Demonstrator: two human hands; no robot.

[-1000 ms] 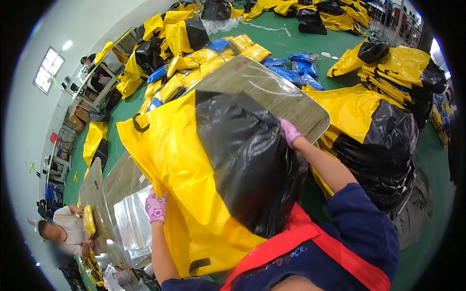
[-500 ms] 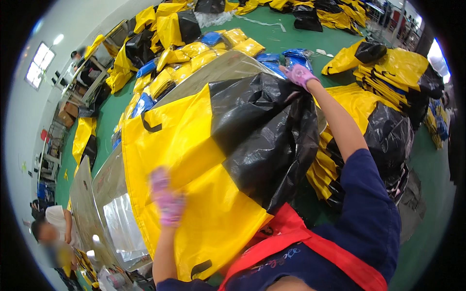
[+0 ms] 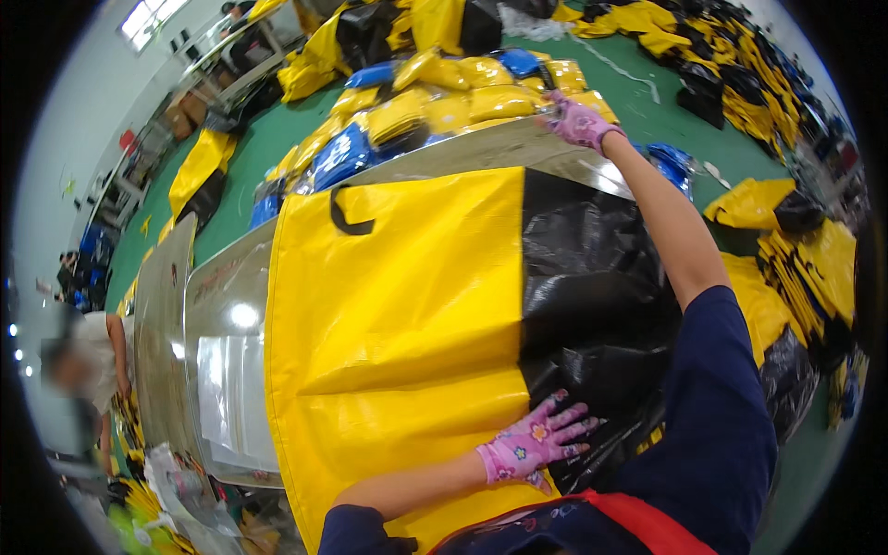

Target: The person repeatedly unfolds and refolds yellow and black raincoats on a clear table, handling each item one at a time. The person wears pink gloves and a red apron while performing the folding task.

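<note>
Bag [image 3: 398, 287] flatter, left hand [image 3: 532, 447] now touching black panel [image 3: 592, 277]

Wood-grain table [image 3: 462, 154], yellow-and-black bag [image 3: 407, 287] spread across it, clear plastic sheets [image 3: 236, 407] at left

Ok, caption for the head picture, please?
Left hand spread on a yellow-and-black bag, right hand by the table edge.

Heaps of yellow-and-black material [image 3: 758, 97] lie on a workshop's green floor [image 3: 245, 176]. Plastic-wrapped bundles [image 3: 499, 102] pile up beside the surface [image 3: 462, 153].
</note>
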